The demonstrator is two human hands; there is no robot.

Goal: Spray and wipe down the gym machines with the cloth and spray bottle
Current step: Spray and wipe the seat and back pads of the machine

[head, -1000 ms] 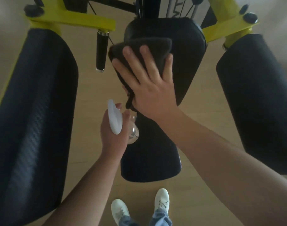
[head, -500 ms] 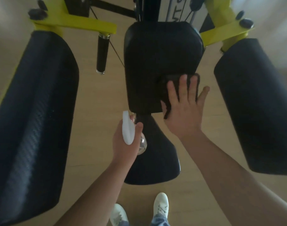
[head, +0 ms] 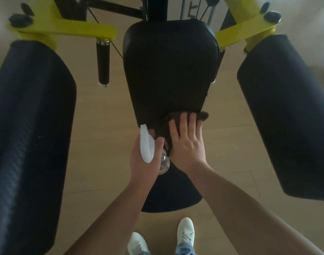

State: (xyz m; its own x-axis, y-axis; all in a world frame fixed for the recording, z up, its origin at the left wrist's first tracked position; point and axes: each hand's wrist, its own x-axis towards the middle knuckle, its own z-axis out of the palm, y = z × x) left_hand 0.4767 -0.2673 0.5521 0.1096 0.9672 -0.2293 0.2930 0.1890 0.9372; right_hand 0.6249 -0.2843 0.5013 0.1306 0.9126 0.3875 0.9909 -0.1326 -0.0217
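Right hand (head: 187, 144) lies flat, fingers spread, pressing the dark cloth (head: 177, 118) against the lower edge of the black back pad (head: 170, 67). Just left of it, the left hand (head: 144, 162) grips the spray bottle (head: 147, 146), white head pointing far. Big black arm pads (head: 28, 135) flank both sides on yellow arms (head: 65, 30); white shoes (head: 186, 230) near, on the wood floor (head: 102, 135).

Gym interior: I stand at a weight machine w/ black padded backrest (head: 170, 67), two side arm pads (head: 28, 135), yellow steel frame (head: 65, 31), cables behind, light wood floor (head: 102, 144).
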